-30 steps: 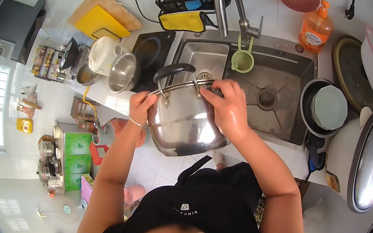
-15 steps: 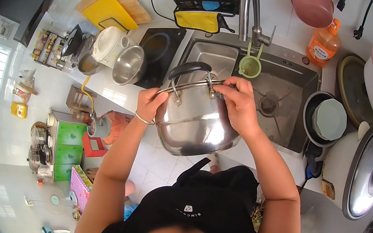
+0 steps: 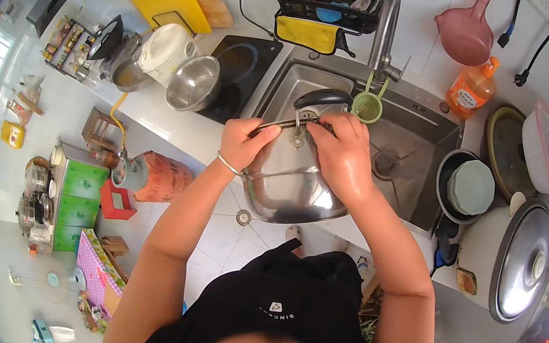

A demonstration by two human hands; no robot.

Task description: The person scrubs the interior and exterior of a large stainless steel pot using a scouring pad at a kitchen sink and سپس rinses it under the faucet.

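Observation:
A shiny stainless steel pot [image 3: 289, 191] with a black loop handle [image 3: 324, 98] is held tilted in front of the sink [image 3: 412, 178], over the counter's front edge. My left hand [image 3: 242, 144] is closed on the left part of its rim, thumb on the near side. My right hand [image 3: 345, 152] is closed at the rim's right part, beside the handle. Something greyish shows under the right fingers, but I cannot make out what it is. The pot's inside faces away. Beyond the handle, a green strainer-like cup [image 3: 367, 106] hangs below the faucet [image 3: 384, 35].
Left of the sink are a black cooktop [image 3: 240, 70] and an open steel pot [image 3: 194, 83]. To the right stand stacked bowls [image 3: 474, 187], an orange pump bottle [image 3: 471, 87] and a large lidded cooker [image 3: 489, 253]. A black rack [image 3: 326, 12] hangs behind.
The pot has tilted, its handle shifting right toward the strainer cup. Both hands have moved slightly right, still on the rim. The whole view has shifted a little.

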